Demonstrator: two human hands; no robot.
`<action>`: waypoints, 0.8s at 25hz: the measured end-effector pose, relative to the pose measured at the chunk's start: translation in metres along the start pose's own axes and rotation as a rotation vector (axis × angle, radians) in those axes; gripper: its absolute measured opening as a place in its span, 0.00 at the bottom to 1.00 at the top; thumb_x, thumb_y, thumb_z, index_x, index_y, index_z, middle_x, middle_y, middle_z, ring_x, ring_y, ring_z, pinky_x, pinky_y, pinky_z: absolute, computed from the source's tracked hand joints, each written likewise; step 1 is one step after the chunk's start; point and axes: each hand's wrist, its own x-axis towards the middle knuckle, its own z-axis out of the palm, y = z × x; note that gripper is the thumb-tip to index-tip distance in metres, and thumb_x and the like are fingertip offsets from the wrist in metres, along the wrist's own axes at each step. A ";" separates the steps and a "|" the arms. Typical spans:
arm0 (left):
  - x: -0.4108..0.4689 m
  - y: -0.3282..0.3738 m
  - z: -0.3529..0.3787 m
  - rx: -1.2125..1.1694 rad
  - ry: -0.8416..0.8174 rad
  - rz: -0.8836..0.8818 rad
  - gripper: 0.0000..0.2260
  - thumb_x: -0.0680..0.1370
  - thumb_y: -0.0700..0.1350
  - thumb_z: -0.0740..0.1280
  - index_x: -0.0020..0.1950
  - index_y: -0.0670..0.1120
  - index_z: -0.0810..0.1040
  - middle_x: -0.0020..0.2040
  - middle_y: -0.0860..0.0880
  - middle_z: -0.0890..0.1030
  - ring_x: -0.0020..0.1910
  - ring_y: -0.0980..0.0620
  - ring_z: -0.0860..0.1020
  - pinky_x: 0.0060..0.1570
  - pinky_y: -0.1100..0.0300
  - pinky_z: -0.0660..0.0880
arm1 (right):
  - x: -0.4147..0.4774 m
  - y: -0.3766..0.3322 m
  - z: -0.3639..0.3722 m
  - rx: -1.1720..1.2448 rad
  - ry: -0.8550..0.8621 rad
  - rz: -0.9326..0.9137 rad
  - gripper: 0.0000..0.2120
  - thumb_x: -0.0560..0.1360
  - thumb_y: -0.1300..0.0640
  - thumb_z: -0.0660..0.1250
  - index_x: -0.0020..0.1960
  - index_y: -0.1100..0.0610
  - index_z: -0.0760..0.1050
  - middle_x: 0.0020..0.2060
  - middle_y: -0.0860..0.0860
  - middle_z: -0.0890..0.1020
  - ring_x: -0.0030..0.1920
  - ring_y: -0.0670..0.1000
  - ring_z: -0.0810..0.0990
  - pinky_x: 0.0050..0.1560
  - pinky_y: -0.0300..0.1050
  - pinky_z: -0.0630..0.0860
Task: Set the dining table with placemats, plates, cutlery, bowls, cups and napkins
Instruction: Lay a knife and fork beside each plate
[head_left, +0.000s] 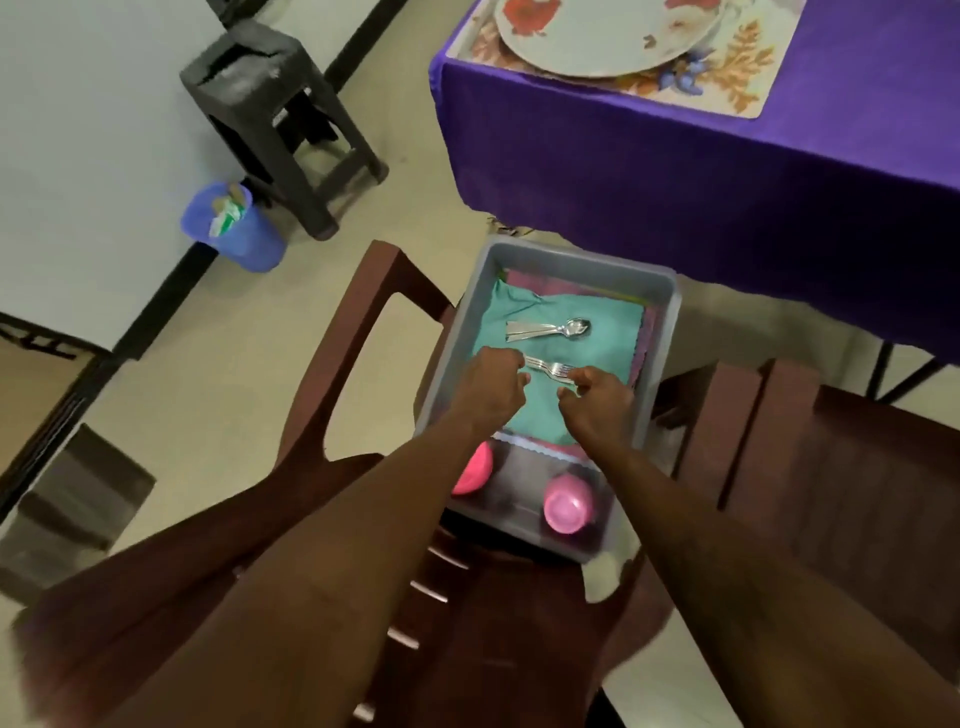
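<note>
A grey plastic bin (670, 312) sits on a brown chair seat. Inside it a teal napkin (613, 353) lies over other cloths, with spoons (550, 329) on top. Both my hands reach into the bin over the forks (545, 366). My left hand (491, 387) has curled fingers at the fork handles. My right hand (597, 397) pinches the tine end. Two pink cups (566, 506) stand at the bin's near end. On the purple table (727, 176) a floral plate (602, 36) rests on a placemat (748, 78).
The brown chair (358, 322) holding the bin has armrests on both sides; a second brown chair (831, 467) stands to its right. A dark stool (280, 114) and a blue waste bin (234, 228) stand by the wall at the left.
</note>
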 end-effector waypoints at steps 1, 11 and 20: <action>0.019 -0.006 0.018 0.013 -0.021 0.005 0.09 0.80 0.46 0.68 0.54 0.42 0.82 0.49 0.40 0.84 0.49 0.38 0.82 0.49 0.49 0.78 | 0.015 0.009 0.011 -0.011 0.017 0.022 0.15 0.73 0.57 0.73 0.59 0.55 0.84 0.49 0.55 0.87 0.51 0.58 0.84 0.55 0.48 0.77; 0.093 -0.026 0.118 0.312 -0.091 0.261 0.19 0.73 0.36 0.68 0.64 0.43 0.80 0.57 0.43 0.81 0.57 0.39 0.79 0.45 0.48 0.78 | 0.084 0.059 0.063 -0.146 0.072 0.017 0.21 0.71 0.61 0.74 0.64 0.56 0.80 0.55 0.57 0.81 0.54 0.58 0.81 0.53 0.47 0.76; 0.082 -0.035 0.116 0.490 -0.048 0.525 0.10 0.66 0.39 0.62 0.40 0.44 0.81 0.37 0.44 0.81 0.36 0.41 0.79 0.43 0.52 0.74 | 0.093 0.061 0.063 -0.071 -0.060 -0.041 0.11 0.70 0.63 0.74 0.51 0.53 0.87 0.44 0.52 0.87 0.47 0.53 0.85 0.49 0.43 0.78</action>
